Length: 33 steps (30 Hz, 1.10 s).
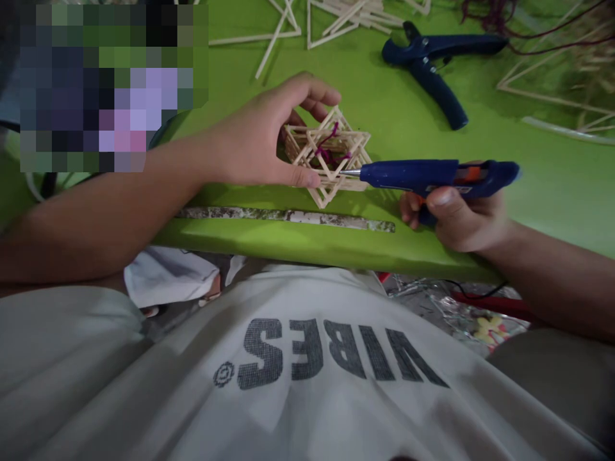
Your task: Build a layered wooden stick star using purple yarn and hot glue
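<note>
My left hand (283, 131) is closed around the left side of a star-shaped frame of thin wooden sticks (331, 186). Its thumb lies along the near edge and the other fingers curl over the far side. Purple yarn (327, 155) is knotted inside the frame. In my right hand (461, 214) is a blue glue gun (408, 174) with an orange part, gripped by its handle. The metal nozzle points left, and its tip is at the right part of the stick frame; I cannot tell whether it touches. Both hands are above the green tabletop.
Blue cutters (432, 64) lie beyond the glue gun. Loose sticks and stick triangles (353, 16) are at the back. More sticks, dark red yarn and a translucent glue stick (567, 130) lie at the right. A speckled strip (288, 216) runs along the near table edge.
</note>
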Available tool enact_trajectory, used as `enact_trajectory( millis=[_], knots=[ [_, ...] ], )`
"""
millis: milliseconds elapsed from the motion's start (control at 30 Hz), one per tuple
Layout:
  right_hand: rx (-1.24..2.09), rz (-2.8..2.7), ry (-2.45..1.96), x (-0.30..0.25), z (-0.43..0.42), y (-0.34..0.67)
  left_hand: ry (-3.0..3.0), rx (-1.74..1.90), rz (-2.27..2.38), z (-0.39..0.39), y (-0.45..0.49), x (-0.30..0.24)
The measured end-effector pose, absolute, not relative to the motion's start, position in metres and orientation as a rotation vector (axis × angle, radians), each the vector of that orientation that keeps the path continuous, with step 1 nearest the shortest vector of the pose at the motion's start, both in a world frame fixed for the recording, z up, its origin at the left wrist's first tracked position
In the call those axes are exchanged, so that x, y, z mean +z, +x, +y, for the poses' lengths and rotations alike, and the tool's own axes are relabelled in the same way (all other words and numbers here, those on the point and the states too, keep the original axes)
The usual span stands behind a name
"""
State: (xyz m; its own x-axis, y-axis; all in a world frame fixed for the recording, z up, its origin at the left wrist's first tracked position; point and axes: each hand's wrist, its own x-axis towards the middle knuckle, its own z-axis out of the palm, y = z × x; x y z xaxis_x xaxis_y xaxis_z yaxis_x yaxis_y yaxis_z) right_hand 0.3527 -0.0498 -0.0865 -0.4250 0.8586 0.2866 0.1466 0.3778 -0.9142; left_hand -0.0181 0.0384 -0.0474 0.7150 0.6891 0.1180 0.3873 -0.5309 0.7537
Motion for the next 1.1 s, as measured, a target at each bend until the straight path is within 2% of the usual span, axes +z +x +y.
enact_trajectory(
  millis=[633,1100],
  knots=[
    [1.132,-1.738,-0.928,-0.08,-0.054,0.347,2.212,0.547,0.794,0.042,-0.019,-0.053],
    [1.107,-1.752,-0.775,-0.083,-0.049,0.35,2.213,0.446,0.888,0.036,-0.018,-0.044]
  ],
)
